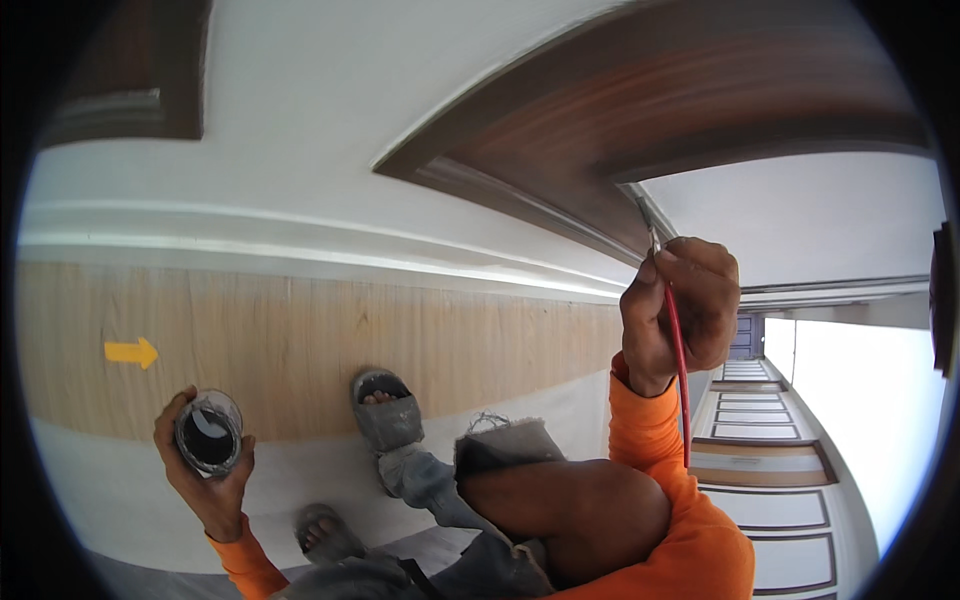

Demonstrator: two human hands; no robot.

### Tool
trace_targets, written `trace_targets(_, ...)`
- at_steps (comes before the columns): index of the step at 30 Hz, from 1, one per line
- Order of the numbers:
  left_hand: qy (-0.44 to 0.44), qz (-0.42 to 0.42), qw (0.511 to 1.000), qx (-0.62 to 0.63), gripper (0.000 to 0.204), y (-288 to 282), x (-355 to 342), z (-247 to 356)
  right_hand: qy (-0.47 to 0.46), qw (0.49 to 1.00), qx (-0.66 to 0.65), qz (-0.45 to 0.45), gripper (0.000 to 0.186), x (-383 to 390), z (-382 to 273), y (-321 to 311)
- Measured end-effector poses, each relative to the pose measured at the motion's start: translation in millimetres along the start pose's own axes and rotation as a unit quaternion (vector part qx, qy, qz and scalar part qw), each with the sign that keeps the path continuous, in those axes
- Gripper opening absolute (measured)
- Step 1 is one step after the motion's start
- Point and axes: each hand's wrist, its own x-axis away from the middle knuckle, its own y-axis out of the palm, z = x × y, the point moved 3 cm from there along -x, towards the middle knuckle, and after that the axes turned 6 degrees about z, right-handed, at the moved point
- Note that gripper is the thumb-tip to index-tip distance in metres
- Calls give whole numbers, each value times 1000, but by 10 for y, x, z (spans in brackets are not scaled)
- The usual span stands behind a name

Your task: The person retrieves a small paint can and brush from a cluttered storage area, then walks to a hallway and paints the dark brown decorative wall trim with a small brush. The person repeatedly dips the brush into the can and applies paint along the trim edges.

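Observation:
My right hand [690, 300] pinches a thin paintbrush [680, 360] with a red handle. Its bristle end touches or nearly touches the corner of the dark brown wooden frame [600, 180], where the frame meets the white wall. At the lower left, my left hand [205, 480] is wrapped round a clear cup [222, 400] with dark paint or stain [208, 435] inside. The cup is held over the floor, seen from above, well apart from the brush. Orange sleeves [650, 430] cover both my arms.
Below the white wall [320, 110] runs a white baseboard [300, 255]. A wood-look floor strip [280, 340] bears a yellow arrow [132, 352]; pale flooring [290, 480] lies beside it. My sandalled foot [388, 410] stands near the strip's edge. Another dark frame [180, 80] is at upper left.

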Motion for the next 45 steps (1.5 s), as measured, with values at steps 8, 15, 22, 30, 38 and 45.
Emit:
trace_targets(8,8,-27,1000,12,83,-73,19,-83,43,999,-17,-18,27,281,85,-222)
trace_targets(15,19,-18,1000,16,83,-110,54,-130,54,987,-147,25,15,288,-72,-224)
trace_targets(22,9,0,1000,23,76,-60,-6,143,92,970,-220,-56,18,403,-291,-51)
trace_targets(30,102,-51,993,10,80,-399,-266,597,115,944,-308,-13,16,185,-486,74)
trace_targets(38,77,7,997,-8,82,-1014,-415,1244,121,915,-384,26,13,-693,-626,-183)
trace_targets(45,46,95,992,64,81,-1562,-126,1798,88,840,-534,-34,13,-1187,-1331,-668)
